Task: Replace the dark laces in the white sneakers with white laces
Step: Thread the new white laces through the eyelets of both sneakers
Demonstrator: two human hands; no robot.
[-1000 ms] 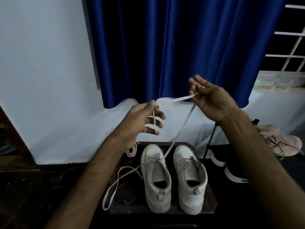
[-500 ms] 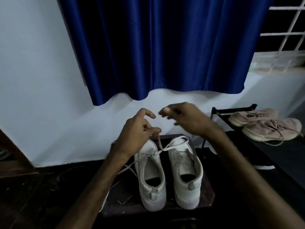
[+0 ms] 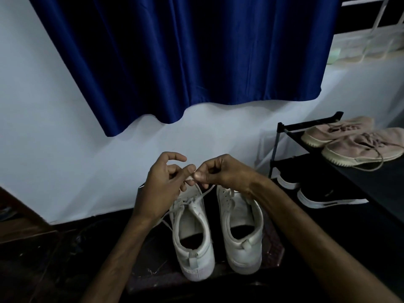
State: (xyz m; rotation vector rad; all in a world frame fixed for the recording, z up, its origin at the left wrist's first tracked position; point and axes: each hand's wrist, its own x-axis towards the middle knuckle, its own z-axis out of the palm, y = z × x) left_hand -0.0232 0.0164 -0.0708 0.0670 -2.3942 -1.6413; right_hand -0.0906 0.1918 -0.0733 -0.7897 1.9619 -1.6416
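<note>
In the lower centre of the frame the white sneakers [image 3: 194, 259] stand side by side on a dark desk [image 3: 273, 250]. Just above their toes the left hand [image 3: 162, 180] and the right hand [image 3: 220, 171] meet, both pinching the white lace [image 3: 204, 194], which runs down into the sneaker on the left. Behind hangs a blue curtain [image 3: 185, 57].

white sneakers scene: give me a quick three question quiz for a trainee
1. True or false: the left hand and the right hand both pinch the white lace.
2. The lace is threaded into: A) the sneaker on the left, B) the one on the right, C) neither.
3. Fill in: the pink shoes sit on a black ___.
Key: 1 true; 2 A; 3 rack.
</note>
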